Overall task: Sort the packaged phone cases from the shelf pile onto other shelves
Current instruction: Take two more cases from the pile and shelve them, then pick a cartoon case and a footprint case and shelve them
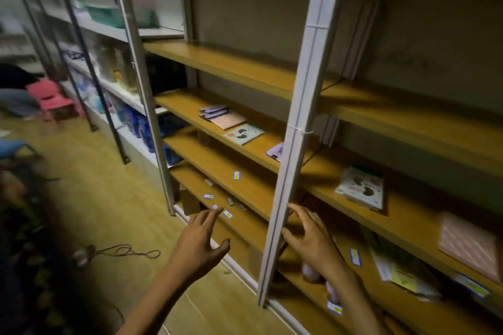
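Both hands are reaching in bare, fingers spread: left hand [200, 242], right hand [313, 239]; best aiming for the packaged pile [397, 272] at three o'clock

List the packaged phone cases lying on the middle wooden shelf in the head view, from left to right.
Purple packs → pink pack → white pack with dark shapes → pack half hidden by the post → white stack with dark shapes → pink checked pack.
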